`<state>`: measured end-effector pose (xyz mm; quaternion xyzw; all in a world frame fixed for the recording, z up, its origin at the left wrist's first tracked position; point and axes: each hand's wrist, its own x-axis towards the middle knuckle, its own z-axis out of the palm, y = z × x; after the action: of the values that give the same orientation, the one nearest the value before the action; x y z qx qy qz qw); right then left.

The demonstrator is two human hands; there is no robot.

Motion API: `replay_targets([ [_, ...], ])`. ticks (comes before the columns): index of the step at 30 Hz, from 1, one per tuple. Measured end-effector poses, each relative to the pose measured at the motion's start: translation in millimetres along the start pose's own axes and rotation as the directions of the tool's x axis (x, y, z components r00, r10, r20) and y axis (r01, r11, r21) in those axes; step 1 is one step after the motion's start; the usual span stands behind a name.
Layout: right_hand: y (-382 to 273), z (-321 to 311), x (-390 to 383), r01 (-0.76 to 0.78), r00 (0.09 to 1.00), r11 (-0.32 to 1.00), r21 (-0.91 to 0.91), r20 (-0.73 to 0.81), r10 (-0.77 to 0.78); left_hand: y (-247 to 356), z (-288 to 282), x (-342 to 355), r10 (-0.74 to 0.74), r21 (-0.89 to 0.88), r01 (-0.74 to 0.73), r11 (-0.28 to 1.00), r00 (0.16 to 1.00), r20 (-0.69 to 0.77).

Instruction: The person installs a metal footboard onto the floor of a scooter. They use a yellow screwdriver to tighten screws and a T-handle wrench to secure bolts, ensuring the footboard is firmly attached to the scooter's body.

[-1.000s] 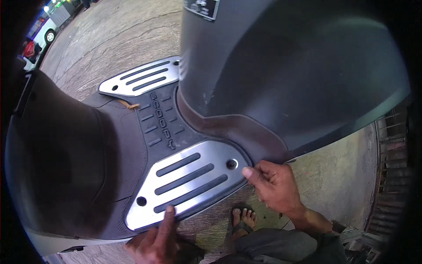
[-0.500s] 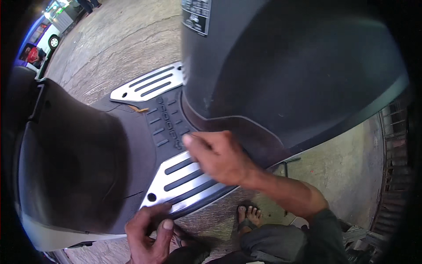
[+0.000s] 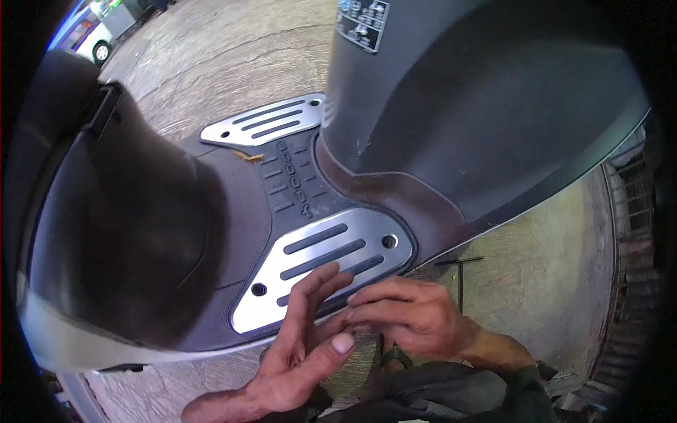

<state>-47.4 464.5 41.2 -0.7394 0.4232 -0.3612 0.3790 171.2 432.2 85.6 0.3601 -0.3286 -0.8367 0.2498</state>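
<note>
A silver metal footrest plate [image 3: 264,278] with dark slots and a hole at each end lies on the near side of the scooter's rubber floor mat [image 3: 282,201]. Over its near edge my left hand [image 3: 300,359] is raised, palm up, fingers apart, with nothing visible in it. My right hand [image 3: 412,317] is beside it, its fingers bent and pressed together, tips close to the left hand's fingers. Whatever it may hold is hidden. A matching plate [image 3: 282,120] sits on the far side of the mat. Both holes of the near plate show no screw head.
The scooter's dark front panel [image 3: 486,106] rises at right, its seat-side body [image 3: 134,233] at left. On the concrete below lies a black T-handle wrench [image 3: 460,282]. A dry leaf [image 3: 247,156] rests by the far plate. A white vehicle [image 3: 92,42] stands at the far left.
My right hand has drawn back from the middle of the near plate toward me. My left hand has come up off the plate's near corner and turned palm up. The view has shifted.
</note>
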Motion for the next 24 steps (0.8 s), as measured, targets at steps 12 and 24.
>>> replay_targets([
  [12, -15.6, 12.3, -8.8, 0.075, 0.963, 0.819, -0.57, -0.17, -0.207, -27.0, -8.1, 3.1, 0.428, 0.286, -0.521, 0.804, 0.842, 0.328],
  [24, 18.6, -20.9, 13.4, -0.411, 0.88, 0.857, -0.311, -0.38, 0.284, -35.5, -59.0, 21.7, 0.416, 0.903, -0.225, -0.366, 0.829, 0.375],
])
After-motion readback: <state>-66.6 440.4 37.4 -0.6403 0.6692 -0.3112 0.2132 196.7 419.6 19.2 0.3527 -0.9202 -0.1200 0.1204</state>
